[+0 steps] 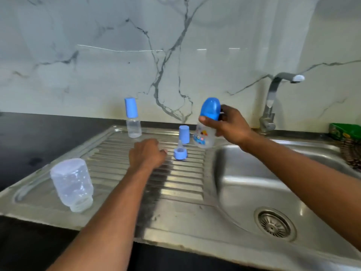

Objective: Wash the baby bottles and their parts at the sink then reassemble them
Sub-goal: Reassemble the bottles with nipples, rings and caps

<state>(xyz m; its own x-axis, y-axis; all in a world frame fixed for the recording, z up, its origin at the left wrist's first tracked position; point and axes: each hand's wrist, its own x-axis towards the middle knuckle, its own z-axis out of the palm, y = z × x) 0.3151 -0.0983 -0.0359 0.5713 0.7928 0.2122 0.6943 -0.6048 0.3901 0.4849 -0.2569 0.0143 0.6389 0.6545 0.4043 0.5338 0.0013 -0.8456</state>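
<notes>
My right hand [227, 124] grips a printed baby bottle [205, 136] with a dark blue dome cap, held tilted above the drainboard's right end. My left hand [147, 154] hovers low over the ribbed drainboard [136, 184], fingers curled, nothing visible in it. Just right of it stand a light blue collar with a clear teat [180, 151] and, behind that, a light blue cap [184, 133]. A small capped bottle [133, 118] stands upright at the back. A clear bottle body [72, 183] stands upside down at the front left.
The steel sink basin [254, 184] with its drain strainer [273, 223] lies to the right. A chrome tap [273, 102] rises behind it. A green packet [344, 132] and a scrubber [351, 153] sit at the far right. Dark countertop [29, 137] extends left; marble wall behind.
</notes>
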